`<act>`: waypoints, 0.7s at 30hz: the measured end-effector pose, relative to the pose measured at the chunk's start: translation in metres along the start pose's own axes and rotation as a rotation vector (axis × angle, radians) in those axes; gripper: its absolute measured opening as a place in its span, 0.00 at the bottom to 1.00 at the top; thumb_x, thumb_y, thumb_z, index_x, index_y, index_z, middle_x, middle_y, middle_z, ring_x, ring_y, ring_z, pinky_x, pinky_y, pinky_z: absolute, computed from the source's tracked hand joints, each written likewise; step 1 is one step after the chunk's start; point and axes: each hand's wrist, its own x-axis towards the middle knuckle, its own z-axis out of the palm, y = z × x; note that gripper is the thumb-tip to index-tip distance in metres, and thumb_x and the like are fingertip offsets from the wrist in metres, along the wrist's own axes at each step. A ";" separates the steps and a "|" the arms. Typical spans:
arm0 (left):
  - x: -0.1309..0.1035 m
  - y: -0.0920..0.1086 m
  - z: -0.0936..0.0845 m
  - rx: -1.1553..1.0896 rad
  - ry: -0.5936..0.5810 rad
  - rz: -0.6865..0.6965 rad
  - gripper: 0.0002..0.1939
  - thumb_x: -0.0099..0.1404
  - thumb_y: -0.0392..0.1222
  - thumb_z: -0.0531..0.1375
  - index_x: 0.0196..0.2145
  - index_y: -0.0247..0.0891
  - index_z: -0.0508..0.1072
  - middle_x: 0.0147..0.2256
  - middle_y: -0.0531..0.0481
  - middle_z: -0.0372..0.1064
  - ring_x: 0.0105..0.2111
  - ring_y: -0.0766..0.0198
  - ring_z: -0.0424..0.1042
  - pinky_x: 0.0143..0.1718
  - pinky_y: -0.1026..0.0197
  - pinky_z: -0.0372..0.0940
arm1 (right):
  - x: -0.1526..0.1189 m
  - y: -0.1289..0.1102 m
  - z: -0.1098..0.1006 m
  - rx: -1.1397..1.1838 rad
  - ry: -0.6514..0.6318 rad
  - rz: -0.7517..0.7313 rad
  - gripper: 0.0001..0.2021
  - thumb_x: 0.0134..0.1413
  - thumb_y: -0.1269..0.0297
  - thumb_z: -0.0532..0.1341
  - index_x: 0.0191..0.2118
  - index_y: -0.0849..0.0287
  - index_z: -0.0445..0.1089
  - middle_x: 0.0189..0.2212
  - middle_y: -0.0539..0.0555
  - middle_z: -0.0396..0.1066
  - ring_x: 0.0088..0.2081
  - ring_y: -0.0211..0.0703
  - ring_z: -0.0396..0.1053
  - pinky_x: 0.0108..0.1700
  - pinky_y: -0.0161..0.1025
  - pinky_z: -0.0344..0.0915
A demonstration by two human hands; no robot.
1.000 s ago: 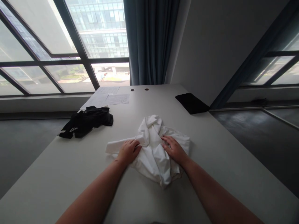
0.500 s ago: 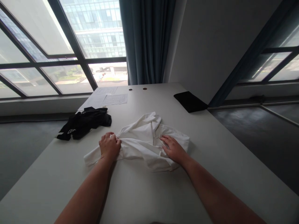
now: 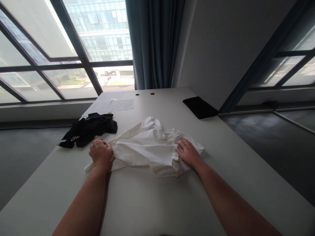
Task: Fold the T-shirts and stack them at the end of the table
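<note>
A crumpled white cloth garment (image 3: 145, 147) lies across the middle of the white table (image 3: 147, 203), with folds running from side to side. My left hand (image 3: 101, 153) is closed on its left part, and a bit of the fabric sticks out beyond the wrist. On the right part rests my right hand (image 3: 188, 153), its fingers curled and pinching the fabric. The fingertips of both hands are partly hidden by the cloth.
Black cloth (image 3: 90, 129) lies at the table's left edge, close beyond my left hand. Printed papers (image 3: 120, 104) are at the back left. A flat black object (image 3: 200, 107) sits at the back right edge. Two round holes pierce the far end.
My left hand has moved left, pulling the cloth with it. My right hand has shifted slightly right. The garment is stretched wider, and its top fold has moved left.
</note>
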 end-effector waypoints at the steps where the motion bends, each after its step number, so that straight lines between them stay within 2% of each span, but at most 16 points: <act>1: -0.001 0.001 -0.001 -0.025 0.027 0.025 0.17 0.64 0.36 0.55 0.49 0.36 0.73 0.58 0.32 0.66 0.57 0.34 0.63 0.55 0.33 0.59 | 0.000 0.001 0.001 0.007 0.016 -0.005 0.16 0.60 0.59 0.60 0.51 0.58 0.75 0.63 0.64 0.65 0.66 0.59 0.58 0.69 0.58 0.54; 2: -0.003 0.003 -0.001 -0.056 0.042 0.082 0.20 0.64 0.34 0.55 0.53 0.36 0.71 0.59 0.33 0.65 0.59 0.36 0.63 0.57 0.34 0.58 | 0.001 0.002 0.002 0.016 0.030 -0.010 0.16 0.59 0.60 0.59 0.50 0.58 0.75 0.62 0.64 0.66 0.65 0.59 0.59 0.68 0.58 0.55; 4: -0.009 0.011 -0.001 -0.141 0.012 0.284 0.22 0.66 0.33 0.53 0.57 0.38 0.69 0.61 0.37 0.66 0.60 0.42 0.64 0.60 0.38 0.57 | 0.002 0.004 0.002 0.045 0.045 -0.025 0.15 0.58 0.63 0.58 0.48 0.59 0.74 0.60 0.65 0.68 0.64 0.58 0.61 0.67 0.57 0.56; 7: -0.021 0.027 0.005 -0.243 -0.176 0.611 0.20 0.73 0.40 0.51 0.59 0.42 0.70 0.60 0.43 0.69 0.60 0.51 0.66 0.63 0.46 0.57 | 0.004 0.003 -0.001 0.109 0.042 -0.047 0.15 0.57 0.66 0.55 0.47 0.60 0.73 0.56 0.65 0.71 0.60 0.55 0.65 0.65 0.53 0.59; 9: -0.028 0.036 0.010 -0.235 -0.308 0.722 0.20 0.75 0.46 0.50 0.60 0.45 0.71 0.63 0.46 0.67 0.63 0.52 0.64 0.65 0.47 0.57 | 0.004 0.000 -0.004 0.155 0.037 -0.050 0.14 0.58 0.66 0.54 0.46 0.58 0.73 0.55 0.63 0.73 0.58 0.53 0.67 0.63 0.50 0.60; 12: -0.032 0.042 0.017 -0.165 -0.440 0.764 0.21 0.77 0.50 0.48 0.56 0.47 0.76 0.65 0.49 0.65 0.66 0.51 0.60 0.66 0.45 0.55 | 0.002 -0.009 -0.010 0.199 0.025 -0.044 0.15 0.60 0.66 0.52 0.48 0.57 0.72 0.54 0.60 0.74 0.55 0.51 0.68 0.60 0.47 0.63; 16: -0.029 0.040 0.018 -0.132 -0.472 0.773 0.25 0.78 0.48 0.44 0.43 0.44 0.80 0.66 0.51 0.64 0.69 0.52 0.56 0.69 0.43 0.52 | 0.000 -0.028 -0.018 0.072 0.020 -0.078 0.14 0.67 0.60 0.51 0.45 0.58 0.72 0.46 0.61 0.77 0.49 0.52 0.71 0.58 0.48 0.61; 19: -0.029 0.040 0.016 -0.126 -0.479 0.759 0.24 0.78 0.48 0.44 0.46 0.43 0.80 0.64 0.49 0.68 0.67 0.54 0.60 0.69 0.44 0.52 | -0.002 -0.043 -0.025 -0.053 0.003 -0.082 0.17 0.71 0.56 0.49 0.38 0.57 0.71 0.38 0.59 0.77 0.43 0.51 0.72 0.54 0.46 0.61; 21: -0.030 0.042 0.016 -0.120 -0.482 0.721 0.24 0.78 0.47 0.43 0.51 0.42 0.78 0.61 0.47 0.71 0.64 0.56 0.65 0.68 0.46 0.54 | -0.003 -0.050 -0.030 -0.089 -0.012 -0.058 0.18 0.72 0.56 0.48 0.37 0.57 0.71 0.37 0.58 0.77 0.42 0.50 0.73 0.49 0.42 0.62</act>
